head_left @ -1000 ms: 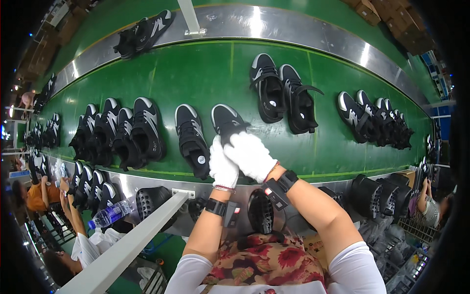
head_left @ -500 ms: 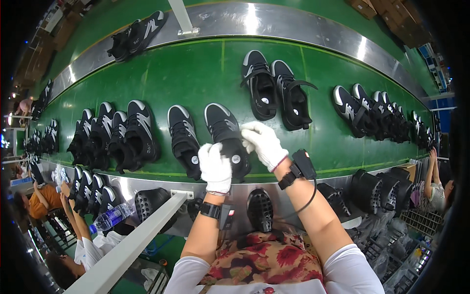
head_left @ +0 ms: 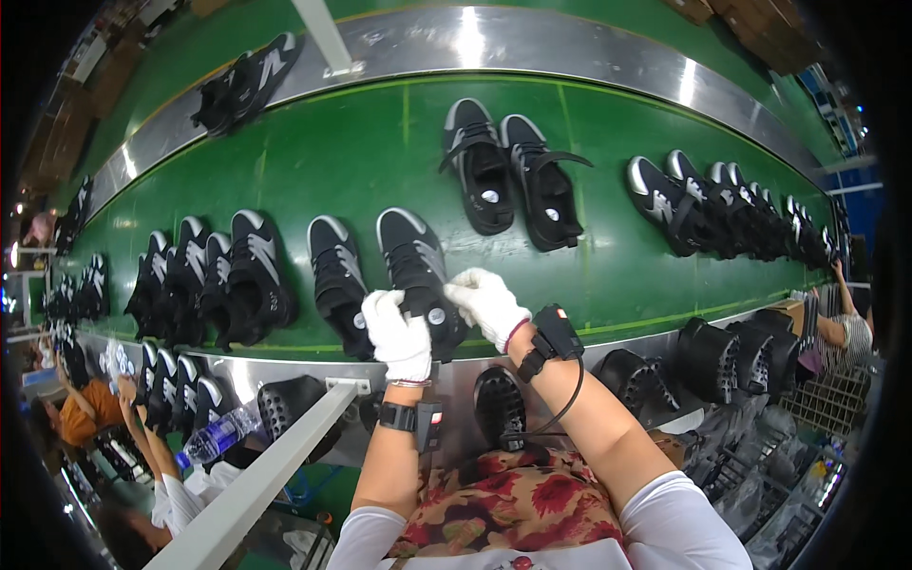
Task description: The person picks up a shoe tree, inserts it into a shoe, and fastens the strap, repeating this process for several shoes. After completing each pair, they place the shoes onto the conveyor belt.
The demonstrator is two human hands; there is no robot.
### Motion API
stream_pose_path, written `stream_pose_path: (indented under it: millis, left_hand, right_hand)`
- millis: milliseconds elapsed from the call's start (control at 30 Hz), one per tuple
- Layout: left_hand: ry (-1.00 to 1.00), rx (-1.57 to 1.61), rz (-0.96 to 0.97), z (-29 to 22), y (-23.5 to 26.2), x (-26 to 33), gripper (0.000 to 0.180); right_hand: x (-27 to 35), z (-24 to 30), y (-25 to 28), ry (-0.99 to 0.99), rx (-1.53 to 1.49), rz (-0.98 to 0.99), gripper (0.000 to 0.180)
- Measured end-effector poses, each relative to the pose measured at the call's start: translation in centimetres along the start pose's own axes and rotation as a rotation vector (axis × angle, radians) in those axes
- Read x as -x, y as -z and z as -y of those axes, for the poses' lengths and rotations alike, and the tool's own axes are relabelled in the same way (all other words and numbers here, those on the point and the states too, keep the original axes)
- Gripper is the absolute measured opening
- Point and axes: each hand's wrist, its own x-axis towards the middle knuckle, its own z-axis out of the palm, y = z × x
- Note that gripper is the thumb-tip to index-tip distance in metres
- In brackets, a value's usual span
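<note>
A black sneaker with a white toe (head_left: 414, 266) lies on the green conveyor belt (head_left: 380, 152) right in front of me. My left hand (head_left: 399, 334), in a white glove, grips its heel end. The gloved right hand (head_left: 487, 304) holds the same shoe from the right side of the heel. Its partner shoe (head_left: 336, 277) lies just to the left, touching neither hand. Both wrists wear black bands, and a cable runs from the right one.
A pair of black sneakers (head_left: 511, 179) lies farther back. Rows of shoes (head_left: 204, 280) sit left and more (head_left: 727, 211) right on the belt. Black shoe lasts (head_left: 722, 356) hang below the metal edge. Other people (head_left: 836, 328) work at both sides. A white bar (head_left: 252, 484) crosses lower left.
Both hands slid toward me along the sneaker, from its middle to its heel end. The shoes on the belt drifted slightly.
</note>
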Motion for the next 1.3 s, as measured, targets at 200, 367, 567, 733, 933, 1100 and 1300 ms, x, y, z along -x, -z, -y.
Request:
stream_pose_path:
  millis: [200,367,567,733,933,1100,1300]
  left_hand:
    - [0.037,-0.021,0.185,-1.6,2.3,-4.9,0.038]
    - [-0.346,-0.144,0.267,-7.5,1.8,-8.5,0.051]
    - [-0.222,-0.022,0.611,-10.9,-8.3,-9.0,0.045]
    - [-0.232,0.005,0.778,-10.5,-5.1,-2.9,0.033]
    - [-0.138,0.163,0.599,-9.6,0.6,1.6,0.042]
    - [-0.356,-0.081,0.444,-8.7,-2.7,-0.2,0.051]
    - [-0.336,0.173,0.747,-7.1,-4.2,-4.5,0.034]
  right_hand:
    - [3.8,3.8,8.2,0.724,0.854,-0.583,0.026]
    - [3.0,5.0,13.4,0.612,1.093,-0.594,0.041]
    - [0.2,3.3,11.8,0.472,1.096,-0.549,0.030]
    - [5.3,1.9,11.0,0.367,1.127,-0.452,0.028]
    - [10.2,1.6,11.0,0.799,1.180,-0.656,0.025]
    - [6.5,1.3,7.7,0.962,1.148,-0.355,0.019]
    - [2.3,1.3,8.5,0.706,1.163,-0.273,0.019]
